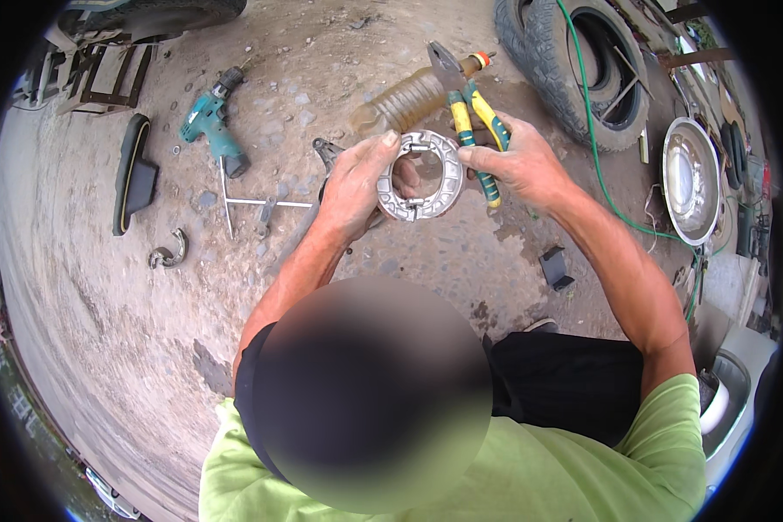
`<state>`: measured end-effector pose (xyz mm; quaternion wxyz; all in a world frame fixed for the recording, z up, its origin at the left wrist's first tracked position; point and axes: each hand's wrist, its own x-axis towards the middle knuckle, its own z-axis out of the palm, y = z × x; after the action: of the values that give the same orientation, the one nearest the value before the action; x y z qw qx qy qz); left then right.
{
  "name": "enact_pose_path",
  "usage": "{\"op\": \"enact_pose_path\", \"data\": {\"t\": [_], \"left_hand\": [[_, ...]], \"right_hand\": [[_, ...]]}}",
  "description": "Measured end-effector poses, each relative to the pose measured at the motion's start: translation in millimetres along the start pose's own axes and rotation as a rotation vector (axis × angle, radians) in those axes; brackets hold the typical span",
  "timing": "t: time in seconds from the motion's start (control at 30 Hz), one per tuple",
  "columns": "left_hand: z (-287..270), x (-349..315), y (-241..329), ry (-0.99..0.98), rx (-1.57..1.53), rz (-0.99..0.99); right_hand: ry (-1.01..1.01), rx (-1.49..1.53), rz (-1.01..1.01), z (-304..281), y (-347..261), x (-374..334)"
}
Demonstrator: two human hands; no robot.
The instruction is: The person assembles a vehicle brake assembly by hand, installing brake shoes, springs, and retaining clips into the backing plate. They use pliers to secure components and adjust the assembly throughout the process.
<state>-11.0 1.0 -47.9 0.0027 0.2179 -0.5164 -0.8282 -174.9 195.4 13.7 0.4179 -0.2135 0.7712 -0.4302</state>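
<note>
A silvery ring made of two curved brake shoes, joined by small springs, is held up in front of me. My left hand is closed around its left side, thumb on the upper rim. My right hand grips pliers with yellow-and-green handles, jaws pointing up and away. The right thumb also presses against the ring's right edge. Some fingers show through the ring's opening. Behind the pliers' jaws lies a ribbed amber plastic bottle with an orange-red cap.
On the dirt ground at left are a teal cordless drill, a T-handled wrench, a black yellow-edged object and a loose curved part. At right are tires, a green hose, a metal basin and a black bracket.
</note>
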Motion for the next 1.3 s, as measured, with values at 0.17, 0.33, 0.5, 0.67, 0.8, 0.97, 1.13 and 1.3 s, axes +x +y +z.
{"op": "enact_pose_path", "data": {"t": [0.17,0.33,0.5,0.67,0.8,0.97,1.13,1.3], "left_hand": [[-20,7,12,0.309,-0.037,0.015],[-21,9,19,0.414,0.045,0.138],[-18,8,15,0.462,0.263,0.255],[-5,1,21,0.472,0.4,0.231],[-6,2,15,0.461,0.54,0.279],[0,-1,7,0.38,0.522,0.293],[-4,1,-4,0.334,0.325,0.273],[-2,0,-4,0.305,-0.105,0.056]], "right_hand": [[-0.025,0.245,0.121,3,-20,-23],[-0.32,0.266,0.278,27,-19,-48],[-0.298,-0.195,0.22,47,-11,-47],[-0.237,-0.338,0.146,57,-4,-46],[-0.239,-0.349,0.097,58,-7,-47],[-0.186,-0.39,0.066,58,-5,-46],[-0.124,-0.398,0.03,60,4,-49],[-0.09,-0.44,0.02,62,7,-51]]}}
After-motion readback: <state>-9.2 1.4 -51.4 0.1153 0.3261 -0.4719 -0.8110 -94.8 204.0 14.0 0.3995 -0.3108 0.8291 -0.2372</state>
